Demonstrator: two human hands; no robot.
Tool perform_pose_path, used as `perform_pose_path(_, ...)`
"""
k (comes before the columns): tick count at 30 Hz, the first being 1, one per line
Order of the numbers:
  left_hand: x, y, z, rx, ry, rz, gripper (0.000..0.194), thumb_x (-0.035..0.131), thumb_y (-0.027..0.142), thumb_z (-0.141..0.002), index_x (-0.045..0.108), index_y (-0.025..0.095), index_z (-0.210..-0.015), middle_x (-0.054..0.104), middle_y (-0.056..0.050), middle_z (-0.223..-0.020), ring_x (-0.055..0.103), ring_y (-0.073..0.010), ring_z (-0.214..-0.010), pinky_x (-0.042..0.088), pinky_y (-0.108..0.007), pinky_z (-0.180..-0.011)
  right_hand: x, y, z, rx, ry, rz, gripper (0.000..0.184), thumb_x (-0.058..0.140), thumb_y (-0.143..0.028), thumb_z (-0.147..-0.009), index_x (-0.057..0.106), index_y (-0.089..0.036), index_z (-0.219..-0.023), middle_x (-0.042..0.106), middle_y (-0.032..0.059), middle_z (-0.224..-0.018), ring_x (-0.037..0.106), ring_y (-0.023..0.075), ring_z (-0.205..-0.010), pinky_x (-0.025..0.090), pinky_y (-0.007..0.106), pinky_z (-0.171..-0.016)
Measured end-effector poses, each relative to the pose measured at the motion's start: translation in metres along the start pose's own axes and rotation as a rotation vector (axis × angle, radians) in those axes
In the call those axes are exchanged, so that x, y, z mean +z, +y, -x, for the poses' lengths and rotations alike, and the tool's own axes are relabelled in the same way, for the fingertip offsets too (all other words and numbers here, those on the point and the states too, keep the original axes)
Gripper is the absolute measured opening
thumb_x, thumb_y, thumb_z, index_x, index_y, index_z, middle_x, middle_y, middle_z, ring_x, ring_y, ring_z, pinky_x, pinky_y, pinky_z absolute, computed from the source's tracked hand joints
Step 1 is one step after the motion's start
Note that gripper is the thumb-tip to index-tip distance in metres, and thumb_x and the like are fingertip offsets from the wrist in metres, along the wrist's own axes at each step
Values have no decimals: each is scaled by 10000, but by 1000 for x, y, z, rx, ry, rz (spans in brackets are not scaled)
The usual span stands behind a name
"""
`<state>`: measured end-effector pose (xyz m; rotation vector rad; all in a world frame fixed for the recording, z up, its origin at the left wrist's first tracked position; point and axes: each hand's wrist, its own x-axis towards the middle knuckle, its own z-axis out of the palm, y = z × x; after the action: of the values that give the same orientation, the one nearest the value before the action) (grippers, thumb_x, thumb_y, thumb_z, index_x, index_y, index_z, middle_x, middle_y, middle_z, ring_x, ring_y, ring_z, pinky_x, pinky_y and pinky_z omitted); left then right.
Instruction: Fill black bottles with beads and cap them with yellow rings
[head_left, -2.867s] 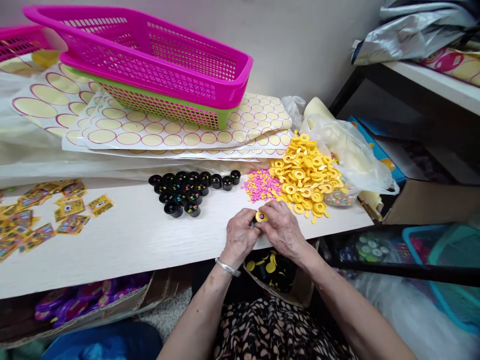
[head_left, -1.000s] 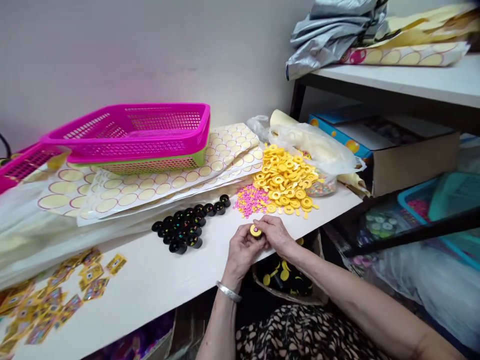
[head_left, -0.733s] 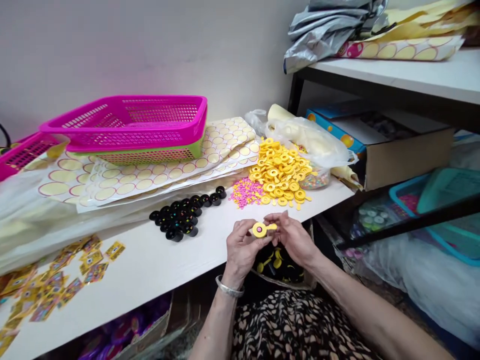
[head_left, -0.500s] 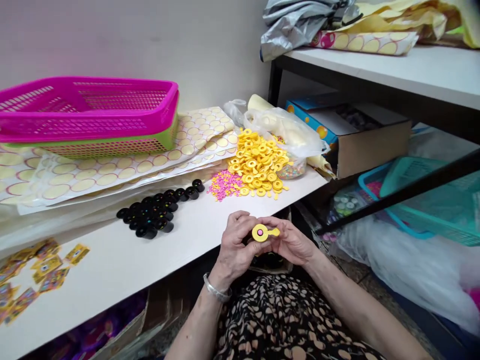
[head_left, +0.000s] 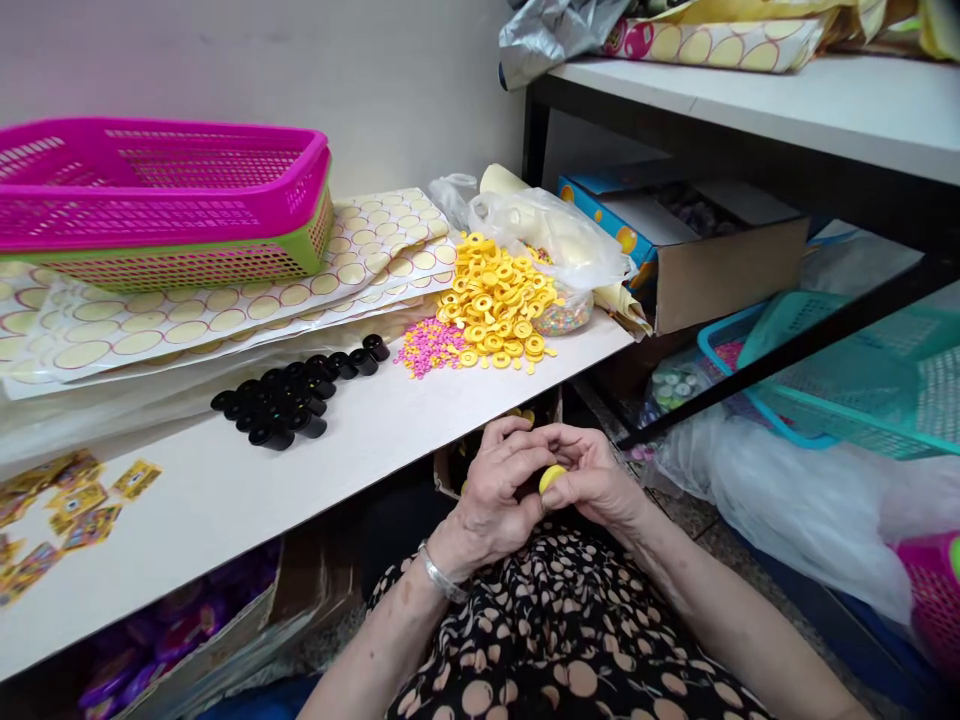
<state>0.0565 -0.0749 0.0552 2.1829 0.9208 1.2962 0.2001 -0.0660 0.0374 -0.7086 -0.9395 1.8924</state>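
In front of my lap, both hands are closed together around a small yellow round lid [head_left: 552,478]. My right hand [head_left: 600,478] has its thumb pressed on the lid's edge. My left hand [head_left: 495,485] is curled about its other side; what lies beneath the lid is hidden by the fingers. On the table beyond is a heap of yellow ring-shaped lids with tabs [head_left: 502,300]. Small pink and orange pellets [head_left: 431,345] lie beside it. Several small black cups [head_left: 281,400] stand in a cluster to the left.
A box [head_left: 448,480] with yellow-topped pieces sits below the table edge, behind my hands. Colourful packets [head_left: 79,510] lie at the left. Pink and green baskets [head_left: 225,215] stand on printed sheets [head_left: 247,305]. A shelf [head_left: 720,105] and a cardboard box [head_left: 720,280] are at right.
The yellow lid, shown face-on with its tab and pink centre before, is now turned and mostly covered by fingers. My hands have moved slightly down and right in view; the view has shifted.
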Motion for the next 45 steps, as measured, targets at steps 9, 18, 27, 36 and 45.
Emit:
perform_pose_path(9, 5, -16, 12, -162, -26, 155, 347, 702, 354, -688, 659, 196, -994, 654, -72, -953, 456, -238, -1040, 390, -412, -911, -2, 10, 6, 98, -44, -184, 596, 829, -203, -473, 621, -173, -1030, 622, 18, -914, 551, 105, -783, 449, 183, -664)
perform_pose_path(18, 13, -14, 13, -247, -165, 224, 323, 729, 294, -659, 683, 184, -959, 656, -69, -877, 451, -250, -1049, 374, -425, -942, -14, 17, 11, 212, 22, -157, 462, 765, -89, -489, 634, -161, -927, 581, -32, -746, 472, 57, -605, 378, 147, -505)
perform_pose_path(27, 21, -23, 25, -573, 6, 627, 413, 836, 236, -488, 710, 181, -878, 638, -82, -950, 474, -258, -1116, 392, -413, -960, -18, 12, 14, 185, -5, -176, 485, 798, -168, -521, 639, -170, -979, 622, 28, -943, 560, 127, -875, 449, 219, -760)
perform_pose_path(36, 19, -29, 32, -416, -25, 460, 390, 831, 253, -490, 717, 175, -854, 674, -59, -791, 478, -249, -1075, 374, -438, -964, -14, 10, 2, 287, -45, -2, 398, 762, -117, -535, 687, -153, -925, 657, 29, -914, 581, 130, -821, 451, 237, -746)
perform_pose_path(45, 19, -43, 42, -337, -11, 364, 302, 789, 274, -575, 706, 166, -844, 665, -55, -768, 505, -228, -996, 398, -415, -930, -7, 37, -6, 226, 216, -17, 307, 775, -107, -485, 680, -149, -774, 650, -4, -687, 568, 96, -604, 450, 198, -557)
